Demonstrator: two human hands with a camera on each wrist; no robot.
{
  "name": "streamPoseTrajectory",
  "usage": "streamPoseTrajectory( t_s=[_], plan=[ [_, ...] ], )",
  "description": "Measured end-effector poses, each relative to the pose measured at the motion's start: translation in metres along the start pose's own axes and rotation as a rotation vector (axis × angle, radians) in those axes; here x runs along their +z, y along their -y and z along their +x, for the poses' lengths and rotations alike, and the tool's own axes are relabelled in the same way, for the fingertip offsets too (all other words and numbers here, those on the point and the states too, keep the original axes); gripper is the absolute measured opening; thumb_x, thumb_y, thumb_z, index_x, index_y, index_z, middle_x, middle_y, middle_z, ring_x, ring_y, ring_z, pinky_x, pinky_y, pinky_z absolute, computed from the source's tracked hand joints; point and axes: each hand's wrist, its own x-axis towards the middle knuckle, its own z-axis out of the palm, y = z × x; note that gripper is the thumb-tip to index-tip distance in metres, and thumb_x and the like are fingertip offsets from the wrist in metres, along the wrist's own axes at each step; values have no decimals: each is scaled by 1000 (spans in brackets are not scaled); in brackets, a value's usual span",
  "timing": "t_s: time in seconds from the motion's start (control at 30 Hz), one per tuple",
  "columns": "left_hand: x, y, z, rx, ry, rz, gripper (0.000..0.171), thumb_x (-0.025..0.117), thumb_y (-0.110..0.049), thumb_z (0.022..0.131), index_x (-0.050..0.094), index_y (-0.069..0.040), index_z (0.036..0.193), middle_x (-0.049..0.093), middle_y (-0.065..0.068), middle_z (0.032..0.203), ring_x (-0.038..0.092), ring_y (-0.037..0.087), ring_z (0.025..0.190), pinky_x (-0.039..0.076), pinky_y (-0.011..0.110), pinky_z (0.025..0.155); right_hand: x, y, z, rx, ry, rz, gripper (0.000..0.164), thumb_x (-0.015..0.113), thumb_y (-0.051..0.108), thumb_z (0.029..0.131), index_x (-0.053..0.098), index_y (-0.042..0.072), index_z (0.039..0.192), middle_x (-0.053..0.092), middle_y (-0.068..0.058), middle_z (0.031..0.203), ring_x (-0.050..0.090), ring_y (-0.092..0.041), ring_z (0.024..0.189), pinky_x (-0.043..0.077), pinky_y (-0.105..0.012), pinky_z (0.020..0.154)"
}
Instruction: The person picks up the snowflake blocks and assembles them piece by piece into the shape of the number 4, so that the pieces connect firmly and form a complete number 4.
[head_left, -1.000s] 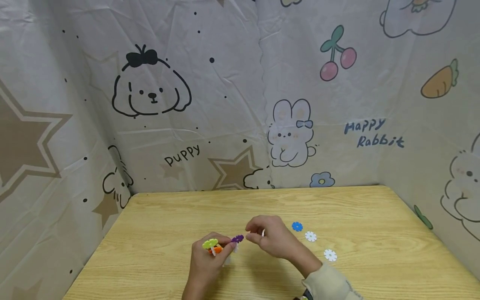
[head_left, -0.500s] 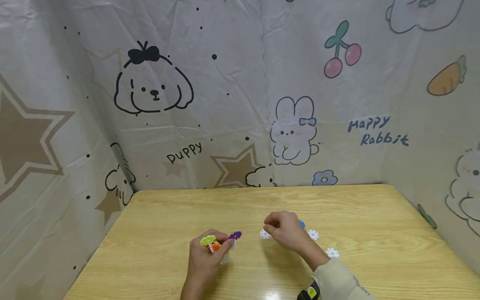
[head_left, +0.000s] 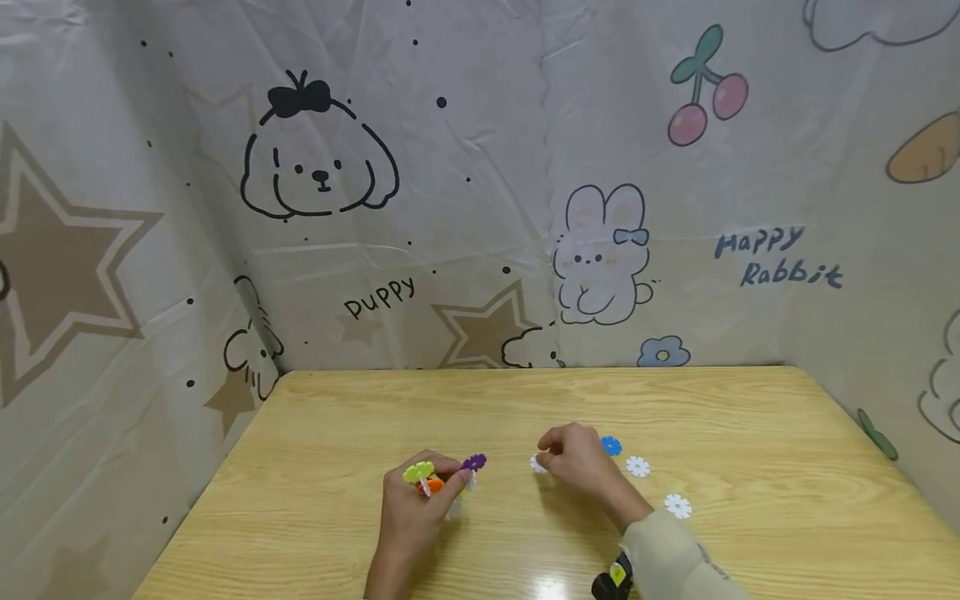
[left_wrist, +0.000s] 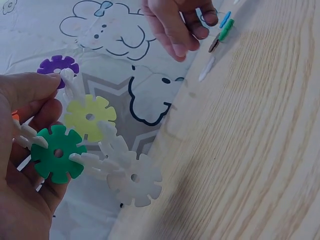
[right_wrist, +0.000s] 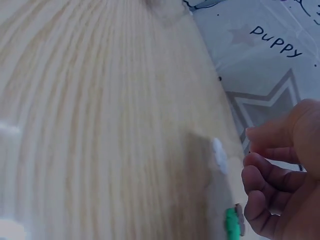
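My left hand [head_left: 416, 508] grips a joined cluster of notched plastic discs, pinching it near the purple disc [left_wrist: 58, 70] with thumb and fingers. A yellow disc [left_wrist: 100, 111], a green disc [left_wrist: 59, 162] and a whitish disc [left_wrist: 142, 182] hang from it on white connecting discs. In the head view a lime disc [head_left: 418, 472] and an orange disc [head_left: 431, 486] also show in the grasp. My right hand [head_left: 585, 467] hovers low over the table, fingers loosely curled with nothing seen between them. Close to its fingertips a loose white disc [right_wrist: 219, 156] lies on the wood.
Right of the right hand lie a blue disc [head_left: 611, 446] and two more white discs, one nearer [head_left: 678, 506] and one farther [head_left: 638, 467]. A green disc [right_wrist: 232, 223] and a brown disc [right_wrist: 240, 219] lie beside the hand. Patterned cloth [head_left: 480, 208] hangs behind the wooden table [head_left: 375, 400].
My right hand has moved right, away from the purple disc, to beside the loose white disc. The left hand keeps its hold on the cluster. The head view has shifted slightly.
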Motion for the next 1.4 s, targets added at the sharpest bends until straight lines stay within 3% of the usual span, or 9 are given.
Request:
streamPoseTrajectory(
  t_s=[0.27,0.5,0.87,1.07,1.4],
  plan=[
    [-1,5,1,21,-5,9,10,82,0,81,74,-7,83,71,1,80,67,19,72,56,26,65,10,-8,4,23,9,-52,11,77,8,83,75,2,91,65,-2,81,55,-16,73,50,-35,65],
    [-1,6,1,17,-1,39,11,81,0,81,74,-8,83,71,-2,80,67,18,73,56,26,66,14,-6,6,93,32,-142,16,79,13,83,75,2,93,71,-10,97,61,-18,80,55,-42,71],
    [0,6,0,29,17,18,7,81,-2,81,75,-4,85,73,5,83,68,17,74,56,26,68,13,-1,8,133,83,-198,14,79,11,85,71,1,92,66,-5,88,55,-18,72,51,-36,64],
    [2,8,0,40,-2,7,8,80,3,80,74,2,85,73,9,84,67,15,73,56,24,66,11,1,8,157,110,-182,17,79,10,85,64,4,92,60,-4,83,52,-19,69,47,-33,60],
    [4,7,0,27,-12,22,11,83,0,80,77,-8,83,74,1,83,68,14,73,56,24,65,0,-4,3,99,130,-112,6,73,0,84,69,2,88,60,-2,81,52,-18,73,48,-34,64]
  ],
)
